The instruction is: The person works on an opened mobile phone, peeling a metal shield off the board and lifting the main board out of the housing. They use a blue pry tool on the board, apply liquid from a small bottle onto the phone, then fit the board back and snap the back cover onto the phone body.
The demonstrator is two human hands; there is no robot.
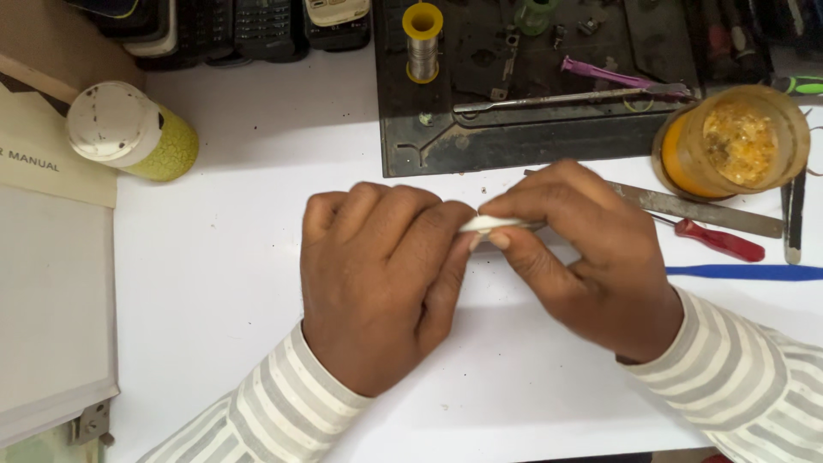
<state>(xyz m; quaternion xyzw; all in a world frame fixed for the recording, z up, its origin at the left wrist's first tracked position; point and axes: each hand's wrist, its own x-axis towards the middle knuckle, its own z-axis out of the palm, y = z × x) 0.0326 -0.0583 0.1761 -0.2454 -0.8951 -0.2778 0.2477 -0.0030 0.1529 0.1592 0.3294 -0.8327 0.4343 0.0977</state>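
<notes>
I am pinching a small white piece [490,224] between the fingertips of both hands, just above the white bench [223,283]. My left hand [381,274] is curling closed around one end, and my right hand [583,257] is gripping the other, near a red-handled screwdriver [718,241] and a blue pry tool [744,273].

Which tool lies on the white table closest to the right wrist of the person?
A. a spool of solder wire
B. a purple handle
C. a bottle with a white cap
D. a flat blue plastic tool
D: the flat blue plastic tool lies on the white table just beside the right hand at its wrist, below the red-handled screwdriver.
</notes>
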